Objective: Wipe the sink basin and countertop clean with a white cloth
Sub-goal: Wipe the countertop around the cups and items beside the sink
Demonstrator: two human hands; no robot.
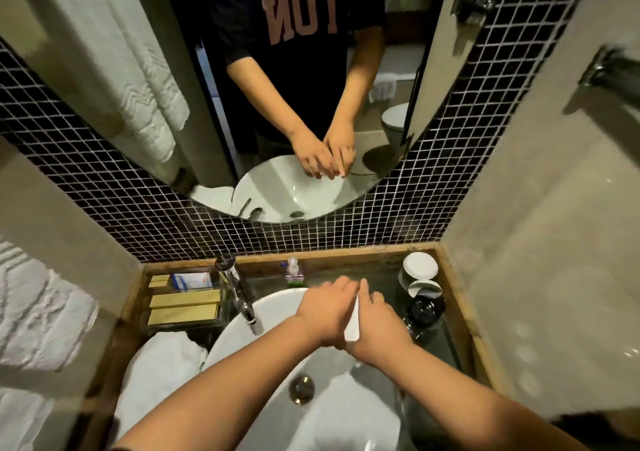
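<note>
A white oval sink basin (pixel 277 374) sits on a dark glossy countertop (pixel 440 346) framed in wood, with a metal drain (pixel 302 389) in its middle. Both my hands are pressed together over the basin's far right rim. My left hand (pixel 323 308) and my right hand (pixel 375 326) hold a small folded white cloth (pixel 353 322) between them; only a narrow strip of it shows. The mirror above reflects the same hands and basin.
A chrome faucet (pixel 239 291) stands at the basin's back left. Behind it is a clear tray (pixel 183 303) of boxed amenities. A small bottle (pixel 294 272) stands at the back, covered glasses (pixel 420 288) at the right, a white towel (pixel 162 378) at the left.
</note>
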